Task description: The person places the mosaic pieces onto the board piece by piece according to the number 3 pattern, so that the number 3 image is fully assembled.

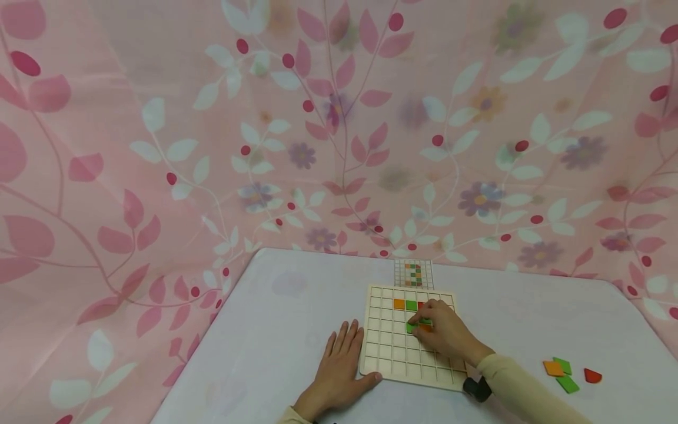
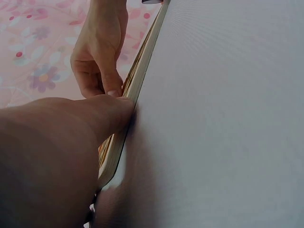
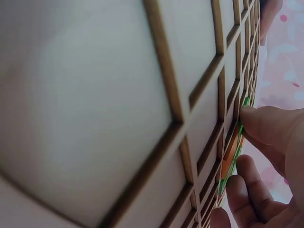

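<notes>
While your left hand (image 1: 339, 371) lies flat on the white table (image 1: 275, 341), fingers straight and relaxed, its thumb sits right against the near left corner of the wooden grid board (image 1: 386, 353). It isn't gripping anything, just touching the board's edge. The left wrist view shows the same thing: the thumb (image 2: 102, 116) is pushed up to the board's side.

Your right hand (image 1: 445, 333) is over the middle of the board with the fingers curled down, pinching a green tile (image 1: 411, 327) in one of the grid cells, roughly in the third row from the far edge. There's an orange piece (image 1: 425, 328) just beside it under your fingertips, but I can't tell if you're actually holding that one too. In the right wrist view your fingertips (image 3: 266, 126) are pressed onto the green and orange tile edges at the board's surface.

Already sitting in the second row from the far edge are an orange tile (image 1: 399, 304) and another green tile (image 1: 411, 305) side by side, plus a bit of red mostly hidden behind your hand.

Just past the board's far edge is a small pattern card (image 1: 414, 274). Off to your right on the table, well apart from the board, lie some spare pieces (image 1: 567, 374): orange, a couple of green ones and a red one.
</notes>
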`<action>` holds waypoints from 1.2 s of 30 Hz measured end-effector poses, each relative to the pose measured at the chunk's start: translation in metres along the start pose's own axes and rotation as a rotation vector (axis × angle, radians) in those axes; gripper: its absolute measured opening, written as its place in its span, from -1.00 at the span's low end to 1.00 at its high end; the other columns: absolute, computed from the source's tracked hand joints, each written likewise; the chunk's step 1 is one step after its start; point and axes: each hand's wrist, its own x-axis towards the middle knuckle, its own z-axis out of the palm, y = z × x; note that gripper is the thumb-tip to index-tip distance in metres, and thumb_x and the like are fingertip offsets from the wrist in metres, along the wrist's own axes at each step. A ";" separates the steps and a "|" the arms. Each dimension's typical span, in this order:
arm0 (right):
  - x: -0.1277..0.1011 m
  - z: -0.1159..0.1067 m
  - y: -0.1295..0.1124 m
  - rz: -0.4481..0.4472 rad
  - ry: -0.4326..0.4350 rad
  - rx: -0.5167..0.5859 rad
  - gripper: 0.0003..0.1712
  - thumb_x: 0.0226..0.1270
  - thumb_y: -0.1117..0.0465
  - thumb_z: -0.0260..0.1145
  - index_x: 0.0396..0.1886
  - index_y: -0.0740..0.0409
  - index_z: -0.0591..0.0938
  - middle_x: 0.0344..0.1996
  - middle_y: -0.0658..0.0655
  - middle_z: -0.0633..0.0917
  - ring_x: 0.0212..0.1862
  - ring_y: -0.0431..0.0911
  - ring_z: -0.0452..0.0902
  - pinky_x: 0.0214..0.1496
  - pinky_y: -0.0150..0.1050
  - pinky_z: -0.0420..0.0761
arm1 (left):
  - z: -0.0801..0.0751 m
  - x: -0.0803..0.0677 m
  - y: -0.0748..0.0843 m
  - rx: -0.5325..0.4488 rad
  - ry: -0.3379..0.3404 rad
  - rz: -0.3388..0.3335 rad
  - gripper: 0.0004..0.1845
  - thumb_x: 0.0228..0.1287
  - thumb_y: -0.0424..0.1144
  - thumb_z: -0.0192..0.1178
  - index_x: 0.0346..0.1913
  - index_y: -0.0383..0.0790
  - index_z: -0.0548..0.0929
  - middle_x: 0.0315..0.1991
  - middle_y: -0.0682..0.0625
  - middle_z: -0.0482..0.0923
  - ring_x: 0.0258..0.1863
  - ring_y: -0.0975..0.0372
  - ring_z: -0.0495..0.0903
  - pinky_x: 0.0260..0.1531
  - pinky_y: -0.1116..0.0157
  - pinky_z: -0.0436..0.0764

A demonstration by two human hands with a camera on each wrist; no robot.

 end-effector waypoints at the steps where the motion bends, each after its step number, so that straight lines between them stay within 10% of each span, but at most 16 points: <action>1: 0.000 0.000 0.000 -0.009 0.004 -0.003 -0.86 0.17 0.13 0.50 -0.26 -0.17 0.78 -0.28 -0.12 0.56 -0.19 -0.18 0.34 -0.22 -0.29 0.38 | 0.000 0.000 0.000 0.001 0.001 0.000 0.02 0.28 0.39 0.02 0.56 -0.26 0.06 0.60 -0.12 -0.11 0.59 -0.02 -0.18 0.48 -0.14 -0.08; 23: -0.001 0.001 0.005 -0.035 -0.007 0.020 -0.82 0.20 0.15 0.48 -0.18 -0.12 0.76 -0.30 -0.12 0.57 -0.25 -0.15 0.30 -0.30 -0.33 0.28 | 0.001 0.001 0.000 -0.007 -0.014 -0.004 0.02 0.29 0.39 0.00 0.56 -0.25 0.04 0.60 -0.12 -0.13 0.59 -0.02 -0.20 0.48 -0.15 -0.11; 36: -0.008 -0.006 0.008 -0.019 0.036 0.006 -0.73 0.15 0.14 0.53 -0.13 -0.04 0.75 -0.17 -0.07 0.61 -0.03 -0.14 0.47 0.03 -0.06 0.54 | 0.001 0.001 0.000 0.002 -0.002 -0.004 0.02 0.29 0.40 0.00 0.56 -0.26 0.05 0.60 -0.12 -0.12 0.59 -0.02 -0.19 0.48 -0.14 -0.10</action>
